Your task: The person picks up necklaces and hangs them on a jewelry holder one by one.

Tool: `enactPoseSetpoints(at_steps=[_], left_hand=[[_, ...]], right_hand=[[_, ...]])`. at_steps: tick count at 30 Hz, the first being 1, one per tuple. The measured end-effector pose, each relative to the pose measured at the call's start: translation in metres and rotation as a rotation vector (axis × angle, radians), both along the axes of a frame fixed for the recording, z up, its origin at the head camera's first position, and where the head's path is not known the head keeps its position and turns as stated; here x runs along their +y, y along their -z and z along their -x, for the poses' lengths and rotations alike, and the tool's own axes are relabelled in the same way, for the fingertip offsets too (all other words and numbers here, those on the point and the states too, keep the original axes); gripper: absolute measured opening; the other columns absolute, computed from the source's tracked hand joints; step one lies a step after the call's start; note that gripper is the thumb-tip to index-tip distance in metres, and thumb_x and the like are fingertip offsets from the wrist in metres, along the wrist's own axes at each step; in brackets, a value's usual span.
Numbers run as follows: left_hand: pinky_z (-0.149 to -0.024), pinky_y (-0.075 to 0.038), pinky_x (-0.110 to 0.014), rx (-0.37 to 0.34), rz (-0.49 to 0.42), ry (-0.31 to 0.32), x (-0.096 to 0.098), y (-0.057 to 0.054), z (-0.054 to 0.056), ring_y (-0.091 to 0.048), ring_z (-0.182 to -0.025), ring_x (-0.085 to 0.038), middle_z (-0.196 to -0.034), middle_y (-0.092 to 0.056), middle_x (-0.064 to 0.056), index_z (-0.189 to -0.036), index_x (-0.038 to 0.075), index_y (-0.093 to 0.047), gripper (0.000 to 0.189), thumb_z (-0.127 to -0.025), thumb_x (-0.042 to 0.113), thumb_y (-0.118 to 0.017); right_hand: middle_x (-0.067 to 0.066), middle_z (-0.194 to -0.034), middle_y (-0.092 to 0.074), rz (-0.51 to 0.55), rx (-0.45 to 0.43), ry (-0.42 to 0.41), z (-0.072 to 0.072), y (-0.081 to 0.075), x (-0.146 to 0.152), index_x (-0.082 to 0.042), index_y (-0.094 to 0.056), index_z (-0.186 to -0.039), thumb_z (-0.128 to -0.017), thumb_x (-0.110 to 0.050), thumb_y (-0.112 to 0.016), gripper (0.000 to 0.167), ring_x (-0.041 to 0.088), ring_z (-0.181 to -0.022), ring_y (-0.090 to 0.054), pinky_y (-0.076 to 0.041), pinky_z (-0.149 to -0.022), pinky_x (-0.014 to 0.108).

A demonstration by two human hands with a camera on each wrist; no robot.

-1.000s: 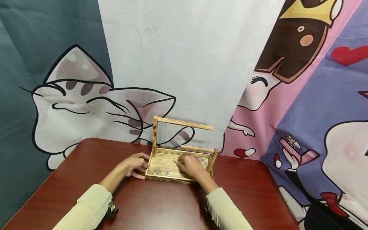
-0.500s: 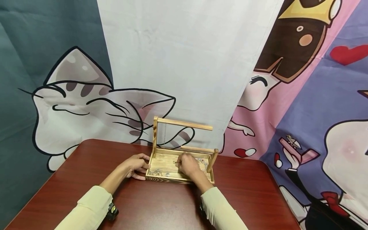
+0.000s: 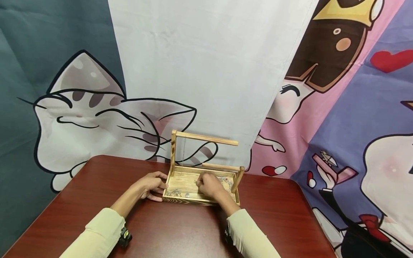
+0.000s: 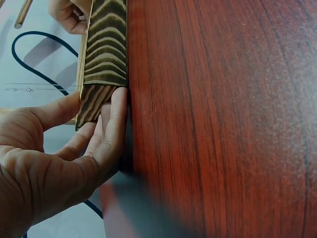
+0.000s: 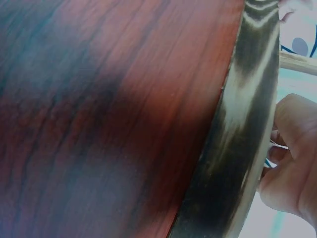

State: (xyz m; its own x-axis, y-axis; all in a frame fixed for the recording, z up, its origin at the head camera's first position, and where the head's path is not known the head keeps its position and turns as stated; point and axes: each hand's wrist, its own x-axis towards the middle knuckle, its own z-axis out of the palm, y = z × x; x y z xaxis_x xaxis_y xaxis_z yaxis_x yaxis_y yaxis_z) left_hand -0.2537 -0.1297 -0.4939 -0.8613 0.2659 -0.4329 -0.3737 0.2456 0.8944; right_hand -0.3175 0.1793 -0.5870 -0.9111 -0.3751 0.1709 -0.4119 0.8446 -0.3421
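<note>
A wooden jewelry stand (image 3: 180,179) has a shallow tray at its base and two crossbars above. My left hand (image 3: 152,184) grips the tray's left end; in the left wrist view its thumb is at the upper edge and the fingers lie along the end wall (image 4: 94,101). My right hand (image 3: 209,184) is inside the tray with fingers curled, pinching a small shiny piece of jewelry (image 3: 195,181) whose kind I cannot tell. A tangled chain (image 3: 173,193) lies in the tray's front left corner, with a round silvery piece (image 3: 187,195) beside it. More colourful jewelry (image 3: 227,182) lies at the right.
A thin chain (image 3: 184,150) hangs from the upper crossbar (image 3: 206,138); the lower crossbar (image 3: 222,167) sits farther right. The stand is near the back of a reddish-brown table (image 3: 174,229). A printed cloth backdrop (image 3: 206,71) rises behind it.
My right hand has shifted slightly left within the tray, showing more of the jewelry at the right. My left hand stays on the tray's end.
</note>
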Motion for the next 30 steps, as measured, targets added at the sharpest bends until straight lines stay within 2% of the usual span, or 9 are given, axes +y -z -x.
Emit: enactPoseSetpoints(at_steps=[6, 7, 8, 13, 15, 22, 26, 30], left_hand=[[-0.078, -0.072, -0.048, -0.002, -0.002, 0.000, 0.000, 0.001, 0.000, -0.077, -0.105, -0.027, -0.118, -0.075, -0.022, -0.153, 0.000, -0.048, 0.055, -0.102, -0.001, -0.069], [-0.078, -0.072, -0.048, -0.003, -0.001, -0.001, 0.000, 0.001, 0.001, -0.077, -0.105, -0.027, -0.118, -0.075, -0.022, -0.153, 0.000, -0.048, 0.055, -0.102, -0.001, -0.069], [-0.078, -0.072, -0.048, -0.004, -0.001, -0.001, 0.000, 0.001, 0.001, -0.077, -0.105, -0.027, -0.118, -0.075, -0.022, -0.153, 0.000, -0.048, 0.055, -0.102, -0.001, -0.069], [-0.078, -0.072, -0.047, -0.004, -0.003, -0.001, 0.001, 0.000, 0.001, -0.078, -0.104, -0.028, -0.118, -0.076, -0.023, -0.153, 0.000, -0.048, 0.055, -0.103, -0.001, -0.068], [-0.078, -0.072, -0.047, -0.005, -0.004, -0.003, 0.001, -0.001, 0.000, -0.078, -0.104, -0.028, -0.118, -0.077, -0.023, -0.153, 0.000, -0.048, 0.054, -0.103, -0.001, -0.068], [-0.077, -0.072, -0.046, -0.008, -0.002, -0.007, 0.001, -0.001, -0.001, -0.078, -0.103, -0.027, -0.116, -0.077, -0.022, -0.152, 0.001, -0.048, 0.054, -0.103, -0.001, -0.068], [-0.077, -0.071, -0.046, -0.011, 0.003, -0.010, 0.002, -0.001, -0.001, -0.078, -0.101, -0.026, -0.114, -0.078, -0.021, -0.152, 0.001, -0.049, 0.053, -0.103, -0.001, -0.069], [-0.078, -0.071, -0.047, -0.015, 0.006, -0.015, 0.002, -0.001, -0.001, -0.078, -0.099, -0.025, -0.112, -0.078, -0.020, -0.152, 0.001, -0.049, 0.053, -0.103, -0.002, -0.069]], right_hand=[[-0.012, -0.090, -0.074, 0.125, -0.123, 0.012, 0.004, -0.006, 0.004, -0.027, -0.076, -0.087, -0.105, -0.026, -0.059, 0.025, 0.005, -0.080, -0.064, -0.058, -0.076, 0.029], [-0.008, -0.093, -0.077, 0.125, -0.132, 0.010, -0.002, -0.014, 0.004, -0.024, -0.078, -0.091, -0.106, -0.026, -0.058, 0.026, 0.008, -0.083, -0.066, -0.059, -0.079, 0.031], [-0.006, -0.095, -0.078, 0.144, -0.156, 0.013, -0.003, -0.016, 0.005, -0.023, -0.079, -0.094, -0.107, -0.027, -0.056, 0.027, 0.010, -0.085, -0.067, -0.059, -0.079, 0.031], [-0.003, -0.100, -0.077, 0.203, -0.202, 0.048, -0.009, -0.032, 0.005, -0.019, -0.076, -0.103, -0.110, -0.029, -0.054, 0.026, 0.014, -0.092, -0.067, -0.059, -0.086, 0.035], [-0.003, -0.099, -0.074, 0.250, -0.224, 0.062, -0.008, -0.033, 0.006, -0.020, -0.074, -0.102, -0.112, -0.032, -0.054, 0.025, 0.014, -0.092, -0.066, -0.059, -0.085, 0.035], [0.012, -0.097, -0.074, 0.423, -0.322, 0.127, -0.044, -0.090, -0.009, -0.007, -0.073, -0.096, -0.115, -0.025, -0.055, 0.032, 0.025, -0.091, -0.065, -0.057, -0.087, 0.043], [0.008, -0.093, -0.073, 0.491, -0.364, 0.157, -0.047, -0.092, -0.013, -0.004, -0.073, -0.098, -0.117, -0.024, -0.053, 0.034, 0.018, -0.089, -0.064, -0.057, -0.086, 0.035], [0.004, -0.087, -0.069, 0.600, -0.439, 0.159, -0.046, -0.089, -0.015, 0.001, -0.072, -0.103, -0.117, -0.021, -0.052, 0.033, 0.014, -0.080, -0.062, -0.056, -0.077, 0.027]])
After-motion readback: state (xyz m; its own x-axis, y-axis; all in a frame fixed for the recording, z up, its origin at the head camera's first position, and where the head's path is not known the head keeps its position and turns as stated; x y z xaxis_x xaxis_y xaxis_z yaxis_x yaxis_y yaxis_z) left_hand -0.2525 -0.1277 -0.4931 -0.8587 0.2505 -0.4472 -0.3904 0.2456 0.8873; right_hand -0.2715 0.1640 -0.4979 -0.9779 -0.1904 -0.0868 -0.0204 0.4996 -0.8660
